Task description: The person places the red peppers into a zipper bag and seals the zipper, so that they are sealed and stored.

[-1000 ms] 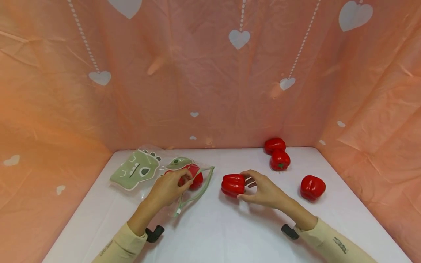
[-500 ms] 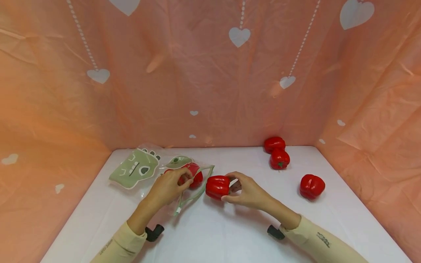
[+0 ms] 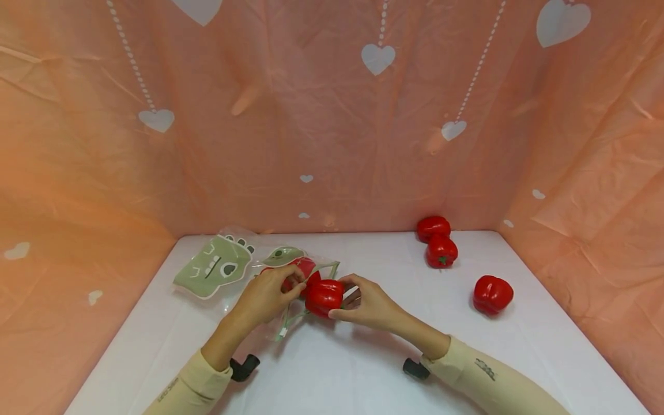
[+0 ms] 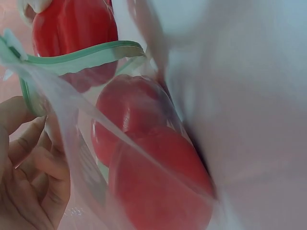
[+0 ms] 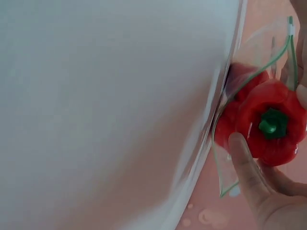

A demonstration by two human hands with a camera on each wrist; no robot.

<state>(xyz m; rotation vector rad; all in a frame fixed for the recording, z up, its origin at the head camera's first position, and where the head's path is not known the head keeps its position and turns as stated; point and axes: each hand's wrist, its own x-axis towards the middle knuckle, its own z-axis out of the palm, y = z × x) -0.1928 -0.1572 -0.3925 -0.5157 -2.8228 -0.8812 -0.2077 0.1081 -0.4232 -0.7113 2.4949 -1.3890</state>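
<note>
A clear zip bag (image 3: 212, 268) with a green cartoon print lies at the left, its green-edged mouth toward the right. My left hand (image 3: 270, 294) pinches the bag's rim, and the mouth stands apart. Inside, the left wrist view shows a red bell pepper (image 4: 132, 115) and another red bell pepper (image 4: 158, 177) through the film. My right hand (image 3: 370, 305) grips a further red bell pepper (image 3: 324, 297) between thumb and fingers, right at the mouth. Its green stem (image 5: 273, 123) faces back toward my right palm in the right wrist view.
Two red bell peppers touch near the back right, one pepper (image 3: 433, 229) behind the other pepper (image 3: 441, 252). A single pepper (image 3: 493, 295) sits farther right. The white table (image 3: 363, 374) is backed by a hanging orange cloth (image 3: 332, 144) with hearts.
My right hand has carried its bell pepper leftward, from beside the bag to the bag's mouth. The left hand has kept its place on the rim.
</note>
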